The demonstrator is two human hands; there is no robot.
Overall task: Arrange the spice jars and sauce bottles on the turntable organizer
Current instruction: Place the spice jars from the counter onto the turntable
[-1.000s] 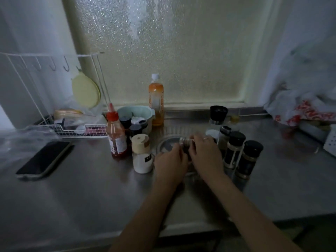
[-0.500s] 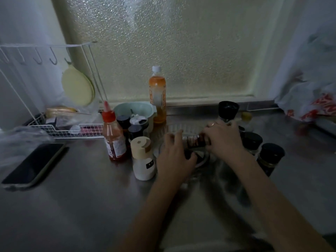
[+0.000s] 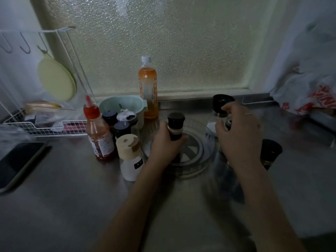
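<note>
A clear round turntable [image 3: 203,157] sits on the steel counter at centre. My left hand [image 3: 163,144] is shut on a dark spice jar with a black cap [image 3: 175,124], held upright over the turntable's left side. My right hand [image 3: 240,135] hovers right of the turntable. Its thumb and fingers curl around a clear bottle with a black cap [image 3: 222,102], and the grip is blurred. Another black-capped jar [image 3: 271,151] stands just right of that hand. A red sauce bottle [image 3: 99,131], a white jar with a beige cap [image 3: 129,157] and small dark-capped jars [image 3: 121,127] cluster left of the turntable.
A tall orange bottle [image 3: 148,91] and a teal bowl [image 3: 125,105] stand at the back by the frosted window. A wire rack [image 3: 47,127] and a phone [image 3: 16,164] lie at the left. A plastic bag [image 3: 309,99] sits at the back right.
The dark jar passed from my right hand to my left and now stands upright over the turntable. My right hand moved right to the black-capped bottle.
</note>
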